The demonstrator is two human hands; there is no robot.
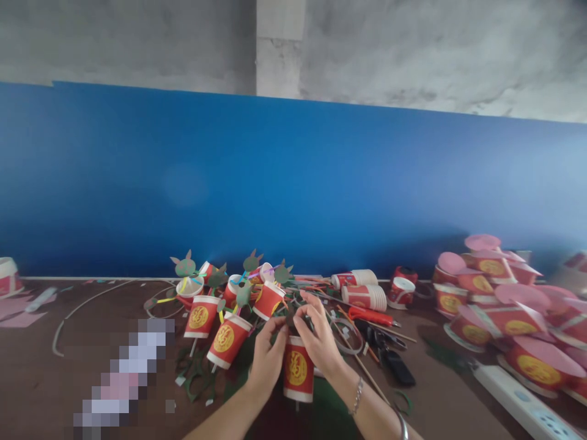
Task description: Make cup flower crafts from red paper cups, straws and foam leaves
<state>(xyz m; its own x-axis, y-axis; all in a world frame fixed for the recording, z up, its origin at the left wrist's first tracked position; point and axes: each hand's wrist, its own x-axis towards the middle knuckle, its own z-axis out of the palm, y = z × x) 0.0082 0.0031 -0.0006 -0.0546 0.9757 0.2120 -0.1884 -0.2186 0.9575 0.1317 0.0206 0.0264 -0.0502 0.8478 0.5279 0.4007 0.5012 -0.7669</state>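
Note:
A red paper cup (298, 373) with a gold emblem stands upright between my hands, a thin stick showing below its base. My left hand (268, 351) is closed at the cup's upper left, thumb and fingertips meeting at a small dark paper piece (290, 313) above the rim. From the right, my right hand (317, 335) pinches at the same piece with thumb and forefinger, its other fingers raised. My fingers hide most of that piece. To the left lie similar red cups (225, 339) on sticks, with green animal-head paper cutouts (185, 266) on coloured strips.
Stacked paper cups (364, 297), red-handled scissors (371, 316) and black keys (397, 365) lie right of my hands. Farther right are a pile of cups with pink discs (525, 295) and a white power strip (523, 400). A blue panel (293, 183) stands behind the table.

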